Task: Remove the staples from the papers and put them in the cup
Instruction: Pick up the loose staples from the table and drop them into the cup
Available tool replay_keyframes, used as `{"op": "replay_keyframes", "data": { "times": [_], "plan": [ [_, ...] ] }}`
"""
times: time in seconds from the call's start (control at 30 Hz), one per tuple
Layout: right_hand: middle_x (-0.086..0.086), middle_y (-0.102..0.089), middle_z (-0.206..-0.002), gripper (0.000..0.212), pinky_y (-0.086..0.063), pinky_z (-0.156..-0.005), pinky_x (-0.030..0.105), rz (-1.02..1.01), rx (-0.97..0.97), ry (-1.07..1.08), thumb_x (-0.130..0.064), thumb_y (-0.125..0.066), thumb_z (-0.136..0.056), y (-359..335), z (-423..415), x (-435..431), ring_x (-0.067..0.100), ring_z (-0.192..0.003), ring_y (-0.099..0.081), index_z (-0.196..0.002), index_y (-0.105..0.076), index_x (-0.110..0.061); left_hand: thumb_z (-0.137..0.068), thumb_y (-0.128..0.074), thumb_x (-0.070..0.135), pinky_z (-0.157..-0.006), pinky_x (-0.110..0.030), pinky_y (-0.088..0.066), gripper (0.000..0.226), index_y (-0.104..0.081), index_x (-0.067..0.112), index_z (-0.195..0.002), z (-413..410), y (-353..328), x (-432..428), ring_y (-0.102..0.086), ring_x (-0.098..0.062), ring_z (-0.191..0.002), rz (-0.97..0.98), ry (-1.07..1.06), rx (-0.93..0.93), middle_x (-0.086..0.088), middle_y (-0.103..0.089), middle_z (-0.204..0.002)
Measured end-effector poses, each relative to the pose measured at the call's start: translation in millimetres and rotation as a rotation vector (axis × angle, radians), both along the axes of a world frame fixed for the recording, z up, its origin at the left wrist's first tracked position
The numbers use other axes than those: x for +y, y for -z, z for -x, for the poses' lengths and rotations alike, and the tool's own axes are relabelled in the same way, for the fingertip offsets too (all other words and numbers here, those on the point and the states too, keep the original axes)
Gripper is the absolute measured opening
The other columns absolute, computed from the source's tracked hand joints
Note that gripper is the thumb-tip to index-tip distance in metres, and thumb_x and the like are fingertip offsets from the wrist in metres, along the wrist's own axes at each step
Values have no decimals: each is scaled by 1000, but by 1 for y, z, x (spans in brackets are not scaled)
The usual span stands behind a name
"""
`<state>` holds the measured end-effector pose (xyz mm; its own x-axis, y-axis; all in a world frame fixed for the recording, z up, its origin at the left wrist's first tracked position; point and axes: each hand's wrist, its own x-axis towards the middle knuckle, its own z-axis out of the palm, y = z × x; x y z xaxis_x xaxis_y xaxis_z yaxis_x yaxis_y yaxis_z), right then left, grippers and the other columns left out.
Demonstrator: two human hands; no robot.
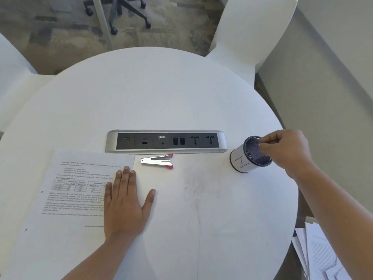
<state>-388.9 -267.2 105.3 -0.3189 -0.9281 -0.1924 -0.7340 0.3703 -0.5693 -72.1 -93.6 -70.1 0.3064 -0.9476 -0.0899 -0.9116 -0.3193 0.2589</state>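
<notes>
The right hand [286, 152] reaches in from the right and hovers over the mouth of the cup [250, 155], its fingertips [262, 146] pinched together just above the rim; whether a staple sits between them is too small to tell. The cup is a dark mesh cylinder wrapped in white paper, standing upright near the table's right edge, and its contents cannot be made out. The left hand [126, 201] lies flat, fingers spread, pressing the right margin of the printed paper [70, 190] on the left of the round white table [201, 219]. A staple remover [158, 161] with red tips lies between the paper and the socket panel [166, 141]. The table's centre and far half stand open. More papers [323, 253] lie beyond its right edge.
</notes>
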Motion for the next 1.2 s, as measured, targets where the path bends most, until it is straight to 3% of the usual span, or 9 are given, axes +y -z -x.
{"op": "replay_keyframes", "data": {
  "times": [0.2,0.33,0.5,0.67,0.8,0.9,1.0,1.1,1.2],
  "plan": [
    [-4,-74,-73,27,-57,-66,28,-45,102,-132,2,-64,-74,17,13,-6,11,-76,-70,-72,-71,-24,-93,-25,66,-125,-45,-10,84,-30,9,-154,0,0,-1,-18,-22,-154,4,0,-3,-5,-27,-165],
    [-7,-71,-72,19,-52,-59,24,19,112,-156,-5,-72,-73,16,6,-4,13,-75,-69,-76,-70,-23,-93,-23,67,-125,-45,-10,85,-30,9,-154,1,-1,-3,-17,-22,-154,5,2,3,-5,-26,-165],
    [-6,-73,-73,10,-53,-67,26,87,108,-363,-13,-69,-80,18,-40,27,14,-71,-67,-81,-76,-20,-93,-23,66,-126,-45,-10,84,-27,10,-155,2,-2,-4,-14,-22,-155,0,0,8,-4,-22,-166],
    [-1,-75,-88,15,-55,-77,32,-186,263,-696,-21,-61,-83,76,-100,69,23,-83,-66,-87,-75,-18,-94,-24,66,-126,-44,-7,83,-24,11,-156,1,-3,-2,-10,-20,-155,1,-14,18,-2,-18,-167],
    [5,-68,-75,15,-57,-63,37,-218,399,-755,-20,-57,-84,109,-119,83,28,-68,-62,-77,-66,-12,-94,-24,67,-127,-44,-6,83,-22,13,-157,1,-2,-2,-8,-19,-156,-1,-15,28,-1,-15,-168],
    [5,-56,-60,24,-46,-50,31,-197,484,-773,-11,-57,-83,116,-125,86,27,-55,-52,-60,-50,-13,-94,-25,67,-127,-44,-6,82,-22,13,-157,1,-2,-2,-7,-18,-156,-2,-17,36,0,-14,-168],
    [4,-55,-59,22,-42,-46,29,-200,515,-771,-5,-58,-81,114,-132,86,24,-51,-49,-62,-52,-14,-94,-25,66,-127,-43,-4,82,-22,13,-157,0,-2,-1,-7,-18,-156,0,-18,45,0,-14,-168],
    [2,-42,-55,34,-26,-41,25,-207,535,-777,0,-55,-81,109,-139,84,16,-45,-36,-57,-37,-15,-94,-24,67,-127,-43,-3,83,-21,13,-157,0,-2,-1,-6,-18,-156,-5,-17,43,0,-13,-168],
    [1,-37,-56,36,-24,-43,28,-207,553,-815,2,-53,-81,107,-141,86,15,-46,-32,-57,-31,-15,-94,-25,67,-127,-44,-4,83,-22,13,-157,0,-1,0,-7,-18,-156,-2,-16,46,-1,-14,-168]
  ]
}}
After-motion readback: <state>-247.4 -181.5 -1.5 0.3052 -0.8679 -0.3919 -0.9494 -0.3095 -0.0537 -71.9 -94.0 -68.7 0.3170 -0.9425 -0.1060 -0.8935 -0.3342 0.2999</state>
